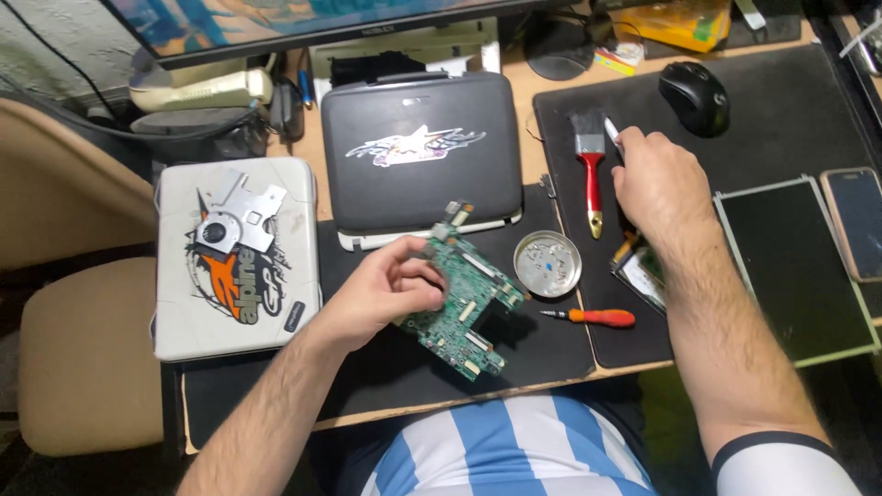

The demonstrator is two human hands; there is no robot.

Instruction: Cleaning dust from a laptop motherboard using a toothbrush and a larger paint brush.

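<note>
Left hand [386,289] grips the green circuit board [464,303], tilted up off the desk [524,101] so its face shows. Right hand [654,174] pinches what looks like a slim white tool [611,131] beside the red-handled brush [590,165], above the dark mat [781,119].

Electronics repair desk, opened laptops [418,156], circuit board [464,303], screwdriver [593,317], brush [591,170]
</note>
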